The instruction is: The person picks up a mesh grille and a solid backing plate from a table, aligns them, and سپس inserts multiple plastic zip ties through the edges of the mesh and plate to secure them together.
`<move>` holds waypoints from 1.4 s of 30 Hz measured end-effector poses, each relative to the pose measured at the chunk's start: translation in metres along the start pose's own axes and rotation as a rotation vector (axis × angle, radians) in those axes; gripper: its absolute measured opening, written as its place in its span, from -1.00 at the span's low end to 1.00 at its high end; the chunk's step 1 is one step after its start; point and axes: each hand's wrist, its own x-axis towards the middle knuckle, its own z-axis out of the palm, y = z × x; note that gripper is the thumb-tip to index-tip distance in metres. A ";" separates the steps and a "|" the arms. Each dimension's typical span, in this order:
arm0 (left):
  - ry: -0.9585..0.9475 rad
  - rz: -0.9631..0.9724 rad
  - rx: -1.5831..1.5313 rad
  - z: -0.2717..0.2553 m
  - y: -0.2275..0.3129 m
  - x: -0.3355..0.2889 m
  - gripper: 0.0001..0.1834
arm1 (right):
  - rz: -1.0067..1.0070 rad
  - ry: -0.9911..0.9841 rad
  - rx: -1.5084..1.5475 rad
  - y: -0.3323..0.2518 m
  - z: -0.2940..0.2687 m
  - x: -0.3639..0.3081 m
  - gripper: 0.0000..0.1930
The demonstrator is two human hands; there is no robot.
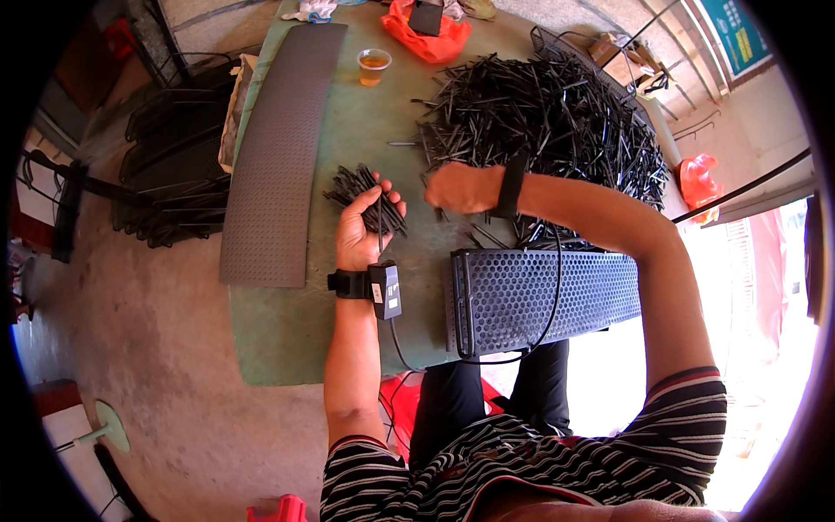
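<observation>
My left hand (358,228) is wrapped round a bundle of thin black rods (350,184) above the green table. The rods lie crosswise in the palm, and one points down toward the wrist. My right hand (465,189) is at the left edge of a big heap of similar black rods (544,113). Its fingers are curled closed and somewhat blurred, so what they hold cannot be made out. A few loose rods (489,235) stick out of the heap below this hand.
A long grey perforated panel (283,157) lies along the left of the green table (287,348). A black perforated rack (552,291) sits at the front edge. Farther back are a cup of amber drink (373,70) and a red plastic bag (426,39). Cables hang from both wrists.
</observation>
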 end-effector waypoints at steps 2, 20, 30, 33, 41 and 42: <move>0.008 -0.009 -0.005 -0.001 0.000 0.001 -0.73 | -0.093 0.049 -0.064 -0.005 0.018 -0.003 -0.89; 0.061 0.005 0.028 0.003 -0.004 -0.006 -0.76 | 0.507 0.150 1.104 0.001 -0.070 -0.004 -0.84; -0.013 -0.112 0.266 0.061 -0.042 -0.105 -0.64 | 0.404 0.133 1.273 -0.082 -0.071 -0.021 -0.78; 0.021 -0.107 0.258 0.047 -0.052 -0.134 -0.69 | 0.297 0.260 0.958 -0.117 -0.062 -0.029 -0.69; 0.310 0.110 0.176 0.014 -0.077 -0.196 -0.74 | 0.331 0.944 0.641 -0.220 0.005 -0.042 -0.57; 0.282 0.162 0.219 0.010 -0.077 -0.198 -0.75 | 0.391 0.664 0.874 -0.233 -0.008 -0.053 -0.56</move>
